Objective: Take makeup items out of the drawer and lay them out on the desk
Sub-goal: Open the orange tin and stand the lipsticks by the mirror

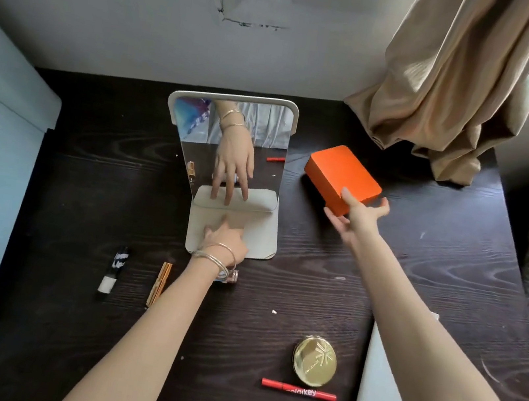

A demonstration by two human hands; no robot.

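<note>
Setting the orange box down on the dark desk looks to be the step in hand, and we would finish it gently. Our right hand grips the box at its near corner, thumb on the lid and fingers spread beneath, so the near end rides slightly tilted while the far end seems to meet the wood. We should lower that corner flat, slide the fingers out sideways, and keep the box well apart from the curtain behind it.

Our left hand rests on the white base of the standing mirror, fingers straight and pressing down, bangles at the wrist. Steadying the mirror this way is sensible, since it stands just beside the box.

As for containers, the orange box is closed, so we cannot tell what it holds. The gold compact near the front edge is closed too. No drawer shows from this view.

Already laid out are a red pencil just in front of the compact, a gold tube and a black-and-white tube at the left, and a small glass bottle half hidden under our left wrist. A pale cloth lies at the right.
</note>
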